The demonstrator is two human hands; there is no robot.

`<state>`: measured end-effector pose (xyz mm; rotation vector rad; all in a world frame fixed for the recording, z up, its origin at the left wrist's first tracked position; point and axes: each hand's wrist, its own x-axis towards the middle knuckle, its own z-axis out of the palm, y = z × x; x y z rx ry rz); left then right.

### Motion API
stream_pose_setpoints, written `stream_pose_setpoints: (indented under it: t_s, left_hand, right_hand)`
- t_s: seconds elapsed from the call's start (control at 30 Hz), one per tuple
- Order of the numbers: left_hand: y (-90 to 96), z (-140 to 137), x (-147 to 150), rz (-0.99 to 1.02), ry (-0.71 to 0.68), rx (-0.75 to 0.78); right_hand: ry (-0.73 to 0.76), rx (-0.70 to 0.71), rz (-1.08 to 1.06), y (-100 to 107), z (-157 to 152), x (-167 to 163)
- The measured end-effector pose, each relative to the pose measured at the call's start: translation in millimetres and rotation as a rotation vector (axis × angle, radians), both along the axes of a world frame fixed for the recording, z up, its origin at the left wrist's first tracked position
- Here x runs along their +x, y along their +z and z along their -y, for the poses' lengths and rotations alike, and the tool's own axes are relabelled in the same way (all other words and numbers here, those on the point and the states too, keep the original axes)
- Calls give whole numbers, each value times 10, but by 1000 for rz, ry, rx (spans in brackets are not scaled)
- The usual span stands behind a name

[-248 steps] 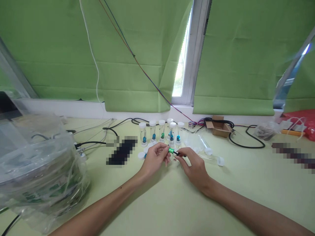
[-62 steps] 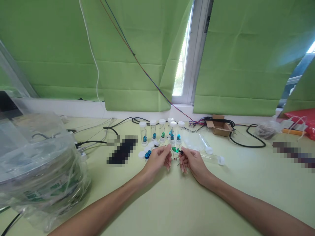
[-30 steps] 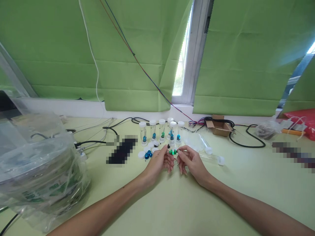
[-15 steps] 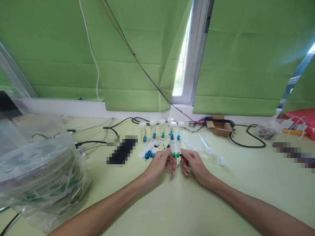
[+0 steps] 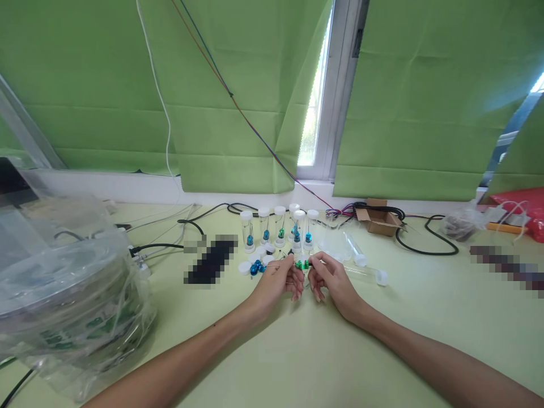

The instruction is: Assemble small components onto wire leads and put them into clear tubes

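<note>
two bare hands met over a pale yellow-green table (image 5: 276, 351), close to the centre of the view. the left hand (image 5: 278, 279) was pinched narrow, thumb and forefinger closed on the left end of a small shiny green part (image 5: 302, 264); its other fingers curled loosely beneath. the right hand (image 5: 330, 277) was pinched too, its fingertips closed on a small black piece (image 5: 311, 263) at the green part's right end. whether the black piece sat inside the green part or only touched it was too small to tell.

fine work like this seemed to call for a firm, still left pinch, with the right hand making only small movements along the same straight line. tilting the black piece could have made it bind or slip, and light pressure looked wiser than force. keeping the wrists low would have helped steadiness, and any dropped bit might have been lost among the loose parts.

the green part lay level in the gap between the two hands, just right of the left thumb and just left of the right fingertips. beyond it stood a group of clear capped tubes (image 5: 249, 241) with coloured pieces inside. blue parts (image 5: 256, 267) and white caps (image 5: 244, 268) lay beside the left hand; another clear tube (image 5: 361, 274) lay on its side near the right.
</note>
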<state>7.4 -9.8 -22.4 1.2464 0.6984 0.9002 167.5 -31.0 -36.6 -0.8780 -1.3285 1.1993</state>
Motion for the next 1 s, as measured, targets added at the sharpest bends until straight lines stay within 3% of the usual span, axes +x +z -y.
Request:
stream_pose_setpoints:
  t_s: [0.4, 1.0]
  left_hand:
    - [-28, -21, 3, 7, -17, 23]
    - [-37, -26, 9, 0, -24, 13]
  right_hand:
    - [-6, 81, 49, 13, 7, 10]
    - [-79, 43, 103, -27, -8, 15]
